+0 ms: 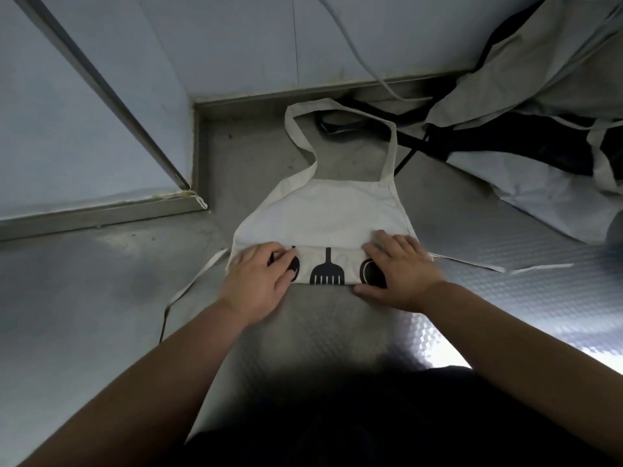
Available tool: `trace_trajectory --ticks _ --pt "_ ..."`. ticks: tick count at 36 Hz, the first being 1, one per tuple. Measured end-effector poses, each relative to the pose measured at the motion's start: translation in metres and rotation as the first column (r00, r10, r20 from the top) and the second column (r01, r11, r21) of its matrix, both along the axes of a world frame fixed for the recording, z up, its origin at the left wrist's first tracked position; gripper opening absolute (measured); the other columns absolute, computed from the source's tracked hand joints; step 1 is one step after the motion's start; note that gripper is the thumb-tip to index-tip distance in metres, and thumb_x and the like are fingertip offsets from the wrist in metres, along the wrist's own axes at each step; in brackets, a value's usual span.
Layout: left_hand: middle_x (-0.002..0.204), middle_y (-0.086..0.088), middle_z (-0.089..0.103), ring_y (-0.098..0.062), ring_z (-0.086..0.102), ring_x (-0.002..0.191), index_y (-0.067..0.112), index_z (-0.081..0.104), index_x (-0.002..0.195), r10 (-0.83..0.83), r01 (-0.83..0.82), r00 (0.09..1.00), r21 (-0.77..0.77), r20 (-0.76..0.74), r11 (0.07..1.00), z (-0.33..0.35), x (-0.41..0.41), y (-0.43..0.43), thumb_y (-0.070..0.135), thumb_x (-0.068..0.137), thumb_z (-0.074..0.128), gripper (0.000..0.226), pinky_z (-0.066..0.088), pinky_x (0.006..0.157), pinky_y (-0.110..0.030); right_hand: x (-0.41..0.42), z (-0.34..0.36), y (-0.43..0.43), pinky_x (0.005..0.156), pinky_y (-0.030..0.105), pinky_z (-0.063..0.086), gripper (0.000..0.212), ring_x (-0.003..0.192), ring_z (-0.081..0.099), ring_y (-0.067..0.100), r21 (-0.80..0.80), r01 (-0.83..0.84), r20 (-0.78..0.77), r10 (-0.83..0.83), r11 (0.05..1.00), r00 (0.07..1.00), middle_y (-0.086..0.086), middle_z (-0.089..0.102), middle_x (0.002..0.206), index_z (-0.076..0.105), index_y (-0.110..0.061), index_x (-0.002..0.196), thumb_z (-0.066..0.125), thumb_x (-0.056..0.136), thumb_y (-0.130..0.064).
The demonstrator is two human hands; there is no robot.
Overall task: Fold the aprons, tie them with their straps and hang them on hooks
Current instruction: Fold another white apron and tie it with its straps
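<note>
Dark clothing [337, 433] is seen nearest, at the bottom edge, and two bare forearms [168, 365] are stretched from it over an embossed steel worktop [320, 332]. Just beyond, the left hand [256, 274] and the right hand [401, 267] are laid on a cream apron [323, 210], which is spread flat on the worktop about mid-view. Its near edge is folded over into a band [327, 269] printed with black kitchen utensils, a slotted spatula being shown between the hands. The left hand is set palm down on the left end of the band, fingers lightly bent. The right hand is spread flat on the right end, its thumb lying along the near edge. By both hands the cloth is pressed down rather than grasped. From each side of the band a thin strap is trailed over the steel: the left strap [199, 278] towards the near left, the right strap [472, 262] out to the right. Beyond the bib, the neck loop [293, 129] is laid open on the worktop, towards the wall. At the far right a heap of pale aprons [505, 79] with black straps [414, 139] is piled against grey wall panels [236, 45], and a metal rail [101, 85] is seen crossing the far left.
</note>
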State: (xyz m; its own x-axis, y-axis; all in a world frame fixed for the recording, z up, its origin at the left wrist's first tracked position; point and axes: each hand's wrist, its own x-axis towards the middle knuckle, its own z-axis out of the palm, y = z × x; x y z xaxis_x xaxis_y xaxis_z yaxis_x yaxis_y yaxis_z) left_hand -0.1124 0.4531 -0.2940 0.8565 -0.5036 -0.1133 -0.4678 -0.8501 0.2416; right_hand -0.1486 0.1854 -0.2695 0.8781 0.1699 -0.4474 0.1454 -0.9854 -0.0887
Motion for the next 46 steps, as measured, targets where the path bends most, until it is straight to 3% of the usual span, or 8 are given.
trace_trajectory --ticks 6,12,17,24,32,40,43,46 --pt "0.138 0.009 0.038 -0.017 0.035 0.128 0.035 0.036 0.139 -0.011 0.024 0.996 0.143 -0.087 0.989 0.014 -0.008 -0.002 0.084 0.06 0.03 0.093 0.026 0.104 -0.035 -0.011 -0.005 0.007 0.116 0.048 -0.004 0.104 0.143 0.011 0.029 -0.128 0.007 0.034 -0.003 0.992 0.999 0.004 0.003 0.156 0.005 -0.024 0.148 -0.001 0.063 -0.083" --pt "0.121 0.009 0.051 -0.017 0.049 0.114 0.032 0.055 0.12 -0.013 0.021 0.985 0.04 -0.173 0.999 0.022 -0.014 -0.01 0.063 0.063 0.052 0.065 0.037 0.094 -0.033 -0.009 0.015 0.012 0.1 0.035 0.029 0.069 0.114 0.047 0.026 -0.093 -0.132 0.109 0.142 0.987 0.984 0.003 0.048 0.127 0.042 -0.02 0.134 0.038 0.085 -0.068" --pt "0.113 0.005 0.061 -0.017 0.056 0.105 0.028 0.062 0.113 0.037 -0.037 0.941 0.005 -0.336 0.999 0.043 -0.008 -0.02 0.017 0.074 0.06 0.04 0.044 0.084 -0.023 -0.008 0.024 0.005 0.074 0.031 0.034 0.074 0.092 0.06 0.03 0.069 -0.133 0.134 0.123 0.989 0.983 0.005 0.063 0.102 0.06 -0.016 0.102 0.012 0.078 -0.066" --pt "0.131 -0.001 0.055 -0.022 0.05 0.118 0.036 0.051 0.127 0.178 -0.159 0.873 0.081 -0.454 0.984 0.036 0.011 -0.019 0.04 0.083 0.044 0.045 0.041 0.093 -0.029 0.01 0.027 -0.001 0.09 0.034 0.033 0.037 0.107 0.055 0.028 0.053 -0.057 0.046 0.054 0.997 0.997 0.005 0.061 0.116 0.049 -0.02 0.117 0.028 0.099 -0.046" --pt "0.158 0.01 -0.012 -0.024 0.002 0.142 0.042 0.004 0.148 0.298 -0.202 0.905 0.311 -0.302 0.929 0.026 0.009 -0.021 0.061 0.09 0.033 0.067 0.01 0.113 -0.042 0.014 0.012 0.002 0.1 0.036 0.031 0.04 0.119 0.043 0.027 -0.125 -0.122 0.135 0.139 0.985 0.981 0.006 0.044 0.128 0.04 -0.028 0.136 0.036 0.097 -0.02" --pt "0.155 -0.003 0.014 -0.025 0.017 0.133 0.024 0.032 0.144 0.318 -0.311 0.948 0.206 0.002 0.928 0.022 0.002 -0.017 0.066 0.085 0.034 0.072 0.024 0.104 -0.044 0.013 0.014 -0.006 0.106 0.036 0.028 0.063 0.125 0.04 0.024 0.041 -0.062 0.059 0.06 0.997 0.996 0.0 0.036 0.142 0.043 -0.031 0.136 0.043 0.085 -0.067" --pt "0.125 -0.01 0.055 -0.027 0.043 0.107 0.021 0.061 0.116 0.113 -0.101 0.973 -0.068 0.203 0.993 0.017 -0.01 -0.018 0.048 0.081 0.043 0.047 0.046 0.083 -0.045 0.006 0.012 -0.007 0.108 0.036 0.022 0.074 0.13 0.034 0.021 -0.01 -0.108 0.062 0.108 0.994 0.992 -0.002 0.03 0.146 0.034 -0.03 0.141 0.047 0.08 -0.071" --pt "0.117 -0.001 0.06 -0.026 0.058 0.104 0.028 0.061 0.116 -0.042 0.052 0.994 -0.099 0.103 0.994 0.012 -0.022 -0.021 0.055 0.08 0.045 0.048 0.046 0.087 -0.041 0.003 0.01 -0.008 0.107 0.035 0.021 0.069 0.131 0.034 0.02 -0.014 -0.111 0.077 0.112 0.994 0.991 -0.003 0.033 0.146 0.031 -0.029 0.142 0.04 0.085 -0.067"
